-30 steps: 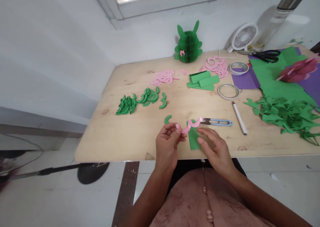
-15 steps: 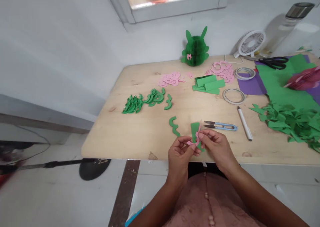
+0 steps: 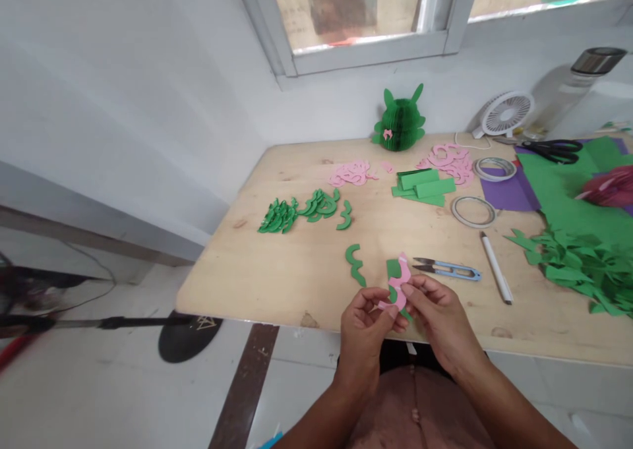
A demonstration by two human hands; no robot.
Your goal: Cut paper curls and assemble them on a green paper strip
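Observation:
Between my two hands is a wavy pink paper cutout (image 3: pixel 401 272), pinched near its lower end. My left hand (image 3: pixel 366 324) grips its left tip between thumb and fingers. My right hand (image 3: pixel 438 310) pinches its right side with thumb and forefinger. Behind and below the cutout lies a green paper strip (image 3: pixel 393 268), partly covered by it and by my fingers. A single wavy green cutout (image 3: pixel 354 264) rests on the table just left of the strip. Blue-handled thread snips (image 3: pixel 452 269) lie to the right, beyond my right hand.
On the wooden table (image 3: pixel 237 271) sit green cutout piles (image 3: pixel 279 215), pink cutouts (image 3: pixel 352 173), green strips (image 3: pixel 425 184), tape rolls (image 3: pixel 473 211), a white pen (image 3: pixel 496 268) and green scraps (image 3: pixel 583 258). At the wall stand a green honeycomb paper figure (image 3: pixel 398 124), a fan (image 3: pixel 507 114) and black scissors (image 3: pixel 554 149).
The pink cutout has turned from nearly edge-on to showing its flat wavy face, still held by both hands. The whole view has shifted, so the table appears lower and further right.

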